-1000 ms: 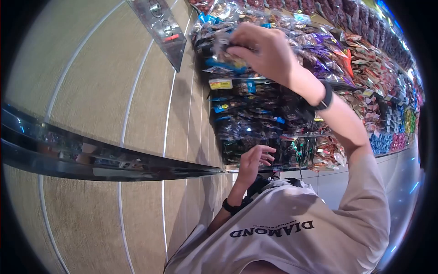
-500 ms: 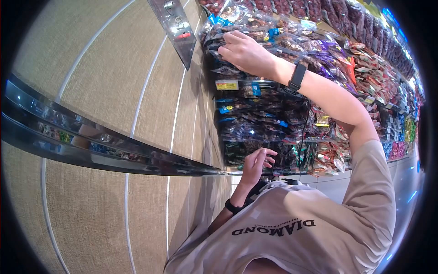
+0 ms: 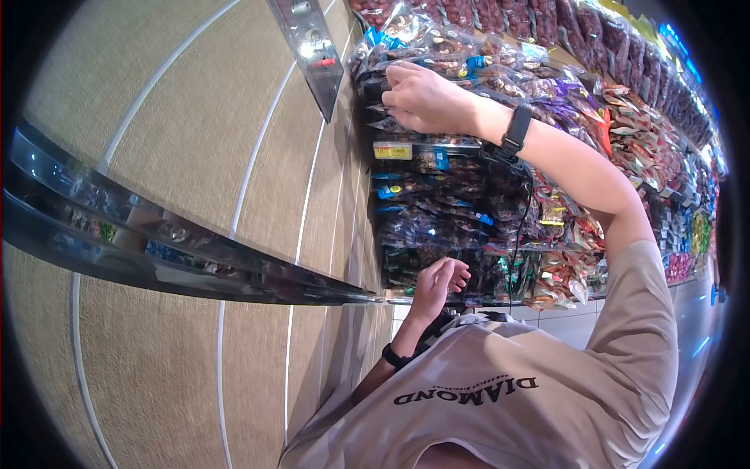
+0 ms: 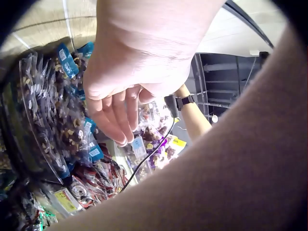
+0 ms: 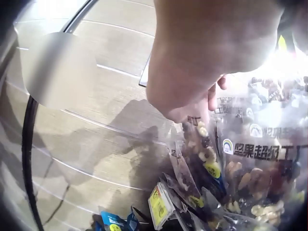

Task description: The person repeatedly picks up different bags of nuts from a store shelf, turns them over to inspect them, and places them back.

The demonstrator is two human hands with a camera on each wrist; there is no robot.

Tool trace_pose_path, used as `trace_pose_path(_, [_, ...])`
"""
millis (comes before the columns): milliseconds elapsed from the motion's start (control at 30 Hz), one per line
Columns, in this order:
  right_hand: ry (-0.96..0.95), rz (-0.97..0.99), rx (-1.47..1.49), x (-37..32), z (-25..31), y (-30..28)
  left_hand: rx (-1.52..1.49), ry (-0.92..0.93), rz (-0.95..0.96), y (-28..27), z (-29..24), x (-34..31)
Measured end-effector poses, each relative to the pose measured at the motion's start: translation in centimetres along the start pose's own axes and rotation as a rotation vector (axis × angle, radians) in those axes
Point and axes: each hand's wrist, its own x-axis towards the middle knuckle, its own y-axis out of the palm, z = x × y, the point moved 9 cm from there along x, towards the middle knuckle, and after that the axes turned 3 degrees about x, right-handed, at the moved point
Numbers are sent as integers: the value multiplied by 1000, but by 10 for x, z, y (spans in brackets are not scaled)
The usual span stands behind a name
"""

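In the head view my right hand reaches out to the upper shelf, its fingers curled down among clear bags of nuts. The right wrist view shows the fingers pinching the top of a clear bag of mixed nuts with dark print. A larger nut bag stands right beside it. My left hand hangs low in front of the lower shelf and holds nothing. Its fingers droop, loosely bent, in the left wrist view.
A yellow price tag marks the shelf edge below the right hand. A ribbed beige wall with a dark rail runs along the left. A clear sign panel juts out near the right hand. Red snack packs fill the shelf farther right.
A second ago the right hand swung a blurred clear bag with a blue label over the shelf; it has since lowered among the bags and nearly stopped. The left hand has barely moved.
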Motion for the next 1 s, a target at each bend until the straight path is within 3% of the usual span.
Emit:
trace_pose_path(67, [-30, 11, 8, -1, 2, 0, 3, -6, 0, -1, 3, -1])
trace_pose_path(100, [0, 205, -3, -1, 3, 11, 9, -7, 5, -2, 3, -1])
trace_pose_path(233, [-38, 112, -325, -3, 6, 9, 8, -15, 1, -2, 4, 1])
trace_pose_path(267, [-45, 187, -313, -3, 4, 16, 41, -23, -7, -3, 4, 1])
trace_pose_path(333, [-78, 109, -385, -5, 6, 20, 36, -7, -6, -2, 0, 1])
trace_pose_path(467, [-78, 170, -507, -12, 7, 34, 48, -6, -6, -3, 0, 2])
trace_pose_path(533, [-84, 72, -553, -11, 10, 24, 62, -1, 5, -2, -3, 1])
trace_pose_path(600, [-41, 196, -486, -16, 7, 26, 52, -27, -13, -2, 0, 0])
trace_pose_path(667, [82, 172, -124, -21, 4, 10, 51, -12, -10, -2, 2, 0])
trace_pose_path(700, [41, -11, -46, -26, -1, 1, 58, -12, -4, -1, 2, 0])
trace_pose_path(733, [32, -13, -53, -26, -7, 0, 67, -9, 2, -1, 2, 1])
trace_pose_path(800, [110, -259, -117, -29, -24, -25, 62, -16, -1, -2, 4, 1])
trace_pose_path(1000, [118, -149, -168, -21, -40, -18, 19, -24, 13, 0, 8, 1])
